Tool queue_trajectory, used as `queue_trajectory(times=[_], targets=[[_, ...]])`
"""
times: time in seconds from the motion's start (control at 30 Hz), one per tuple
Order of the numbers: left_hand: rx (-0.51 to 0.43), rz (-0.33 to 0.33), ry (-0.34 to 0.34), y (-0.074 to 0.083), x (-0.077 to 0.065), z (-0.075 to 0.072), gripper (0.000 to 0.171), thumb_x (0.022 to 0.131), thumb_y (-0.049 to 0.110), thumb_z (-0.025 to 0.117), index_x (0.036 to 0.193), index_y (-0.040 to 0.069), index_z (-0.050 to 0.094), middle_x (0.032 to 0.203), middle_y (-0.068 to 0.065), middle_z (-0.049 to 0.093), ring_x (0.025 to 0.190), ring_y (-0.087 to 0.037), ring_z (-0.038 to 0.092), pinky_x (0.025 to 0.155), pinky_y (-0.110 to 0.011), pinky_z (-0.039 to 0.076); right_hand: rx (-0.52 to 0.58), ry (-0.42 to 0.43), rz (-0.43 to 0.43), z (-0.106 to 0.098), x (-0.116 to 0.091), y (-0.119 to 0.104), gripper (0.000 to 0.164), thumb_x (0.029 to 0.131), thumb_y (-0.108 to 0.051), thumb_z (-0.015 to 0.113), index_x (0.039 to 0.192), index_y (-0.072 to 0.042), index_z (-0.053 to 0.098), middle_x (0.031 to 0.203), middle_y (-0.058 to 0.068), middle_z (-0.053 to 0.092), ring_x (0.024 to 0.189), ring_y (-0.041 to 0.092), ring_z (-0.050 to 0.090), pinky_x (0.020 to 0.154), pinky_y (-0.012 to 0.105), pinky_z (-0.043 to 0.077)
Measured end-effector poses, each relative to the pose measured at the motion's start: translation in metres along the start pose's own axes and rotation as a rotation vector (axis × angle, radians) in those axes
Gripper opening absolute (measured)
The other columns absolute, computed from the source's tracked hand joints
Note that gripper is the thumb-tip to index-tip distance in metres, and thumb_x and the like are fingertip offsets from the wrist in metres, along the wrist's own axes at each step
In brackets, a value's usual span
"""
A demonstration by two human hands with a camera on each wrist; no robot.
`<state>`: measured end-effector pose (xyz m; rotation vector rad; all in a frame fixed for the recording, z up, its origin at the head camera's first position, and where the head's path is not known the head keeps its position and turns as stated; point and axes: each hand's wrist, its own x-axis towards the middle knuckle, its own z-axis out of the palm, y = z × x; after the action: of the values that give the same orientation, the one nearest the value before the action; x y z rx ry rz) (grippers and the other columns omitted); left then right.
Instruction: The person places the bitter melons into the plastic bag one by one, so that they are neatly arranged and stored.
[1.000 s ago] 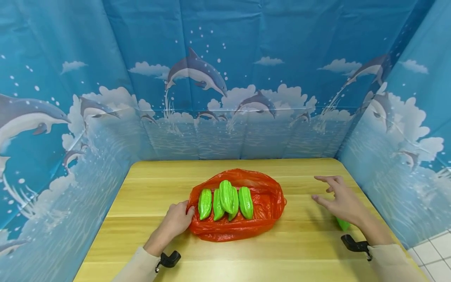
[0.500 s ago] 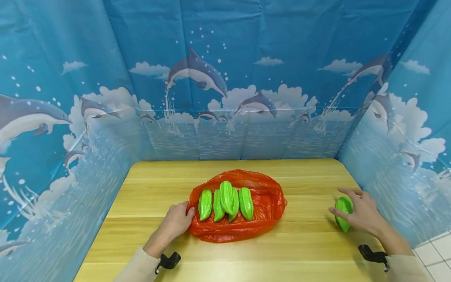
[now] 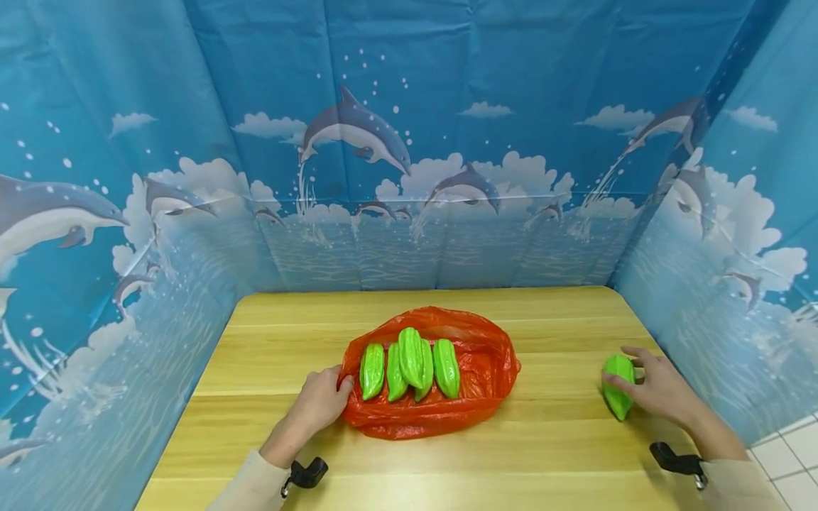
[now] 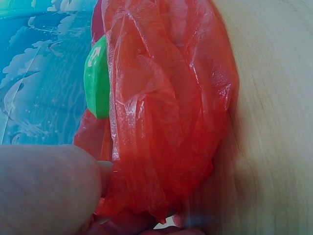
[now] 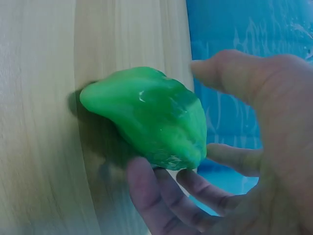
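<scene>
My left hand [image 3: 326, 396] pinches the left rim of a red plastic bag [image 3: 476, 372] that lies spread on the table. Several glossy green ridged gourds [image 3: 445, 367] lie in the bag, one resting on top of others. In the left wrist view, the bag's crumpled side [image 4: 156, 107] hides most of them. At the right, my right hand [image 3: 661, 387] is around another green gourd [image 3: 618, 387]. The right wrist view shows its fingertips [image 5: 142, 171] at the lower side of this gourd [image 5: 146, 117], with the thumb standing apart from it.
The wooden table [image 3: 543, 454] stands against a blue dolphin-print curtain [image 3: 434, 248] at the back and both sides. White floor tiles [image 3: 780, 461] show at the lower right. Each wrist wears a black camera mount [image 3: 676, 460].
My right hand has moved right and toward me to the lone gourd, its fingers coming around it. That gourd has shifted and turned slightly. The left hand and bag stay put.
</scene>
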<state>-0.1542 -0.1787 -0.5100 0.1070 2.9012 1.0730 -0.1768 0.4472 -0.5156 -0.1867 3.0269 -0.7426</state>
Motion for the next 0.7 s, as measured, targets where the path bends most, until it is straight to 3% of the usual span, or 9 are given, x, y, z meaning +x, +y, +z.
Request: queue_trajectory(times=[0.13,0.3,0.7], targets=[[0.008,0.005,0.008,-0.001,0.0,0.001,0.022,0.118,0.015,0.062,0.119,-0.002,0.075,0.07,-0.005,0.057,0.055,-0.017,0.056,0.05,-0.027,0.044,0.02,-0.049,0.007,0.003,0.001,-0.003,0.089,0.112,-0.033,0.08,0.164,0.025,0.037,0.137,0.054,0.065,0.12,0.065,0.074,0.085,0.057,0.069],[0.006,-0.006,0.0,-0.002,0.0,0.003,0.021,0.118,0.015,0.062,0.117,-0.001,0.075,0.071,-0.005,0.057,0.055,-0.017,0.056,0.051,-0.028,0.045,0.074,-0.114,0.034,0.006,0.002,-0.011,0.093,0.111,-0.032,0.082,0.165,0.025,0.033,0.136,0.053,0.064,0.111,0.05,0.079,0.074,0.038,0.066],[0.005,0.007,0.007,-0.001,-0.001,0.002,0.019,0.118,0.015,0.062,0.111,0.002,0.074,0.07,-0.003,0.055,0.055,-0.016,0.055,0.051,-0.028,0.044,0.18,-0.143,0.038,0.012,0.006,-0.034,0.093,0.111,-0.034,0.082,0.167,0.021,0.031,0.146,0.054,0.055,0.098,0.032,0.082,0.07,0.037,0.069]])
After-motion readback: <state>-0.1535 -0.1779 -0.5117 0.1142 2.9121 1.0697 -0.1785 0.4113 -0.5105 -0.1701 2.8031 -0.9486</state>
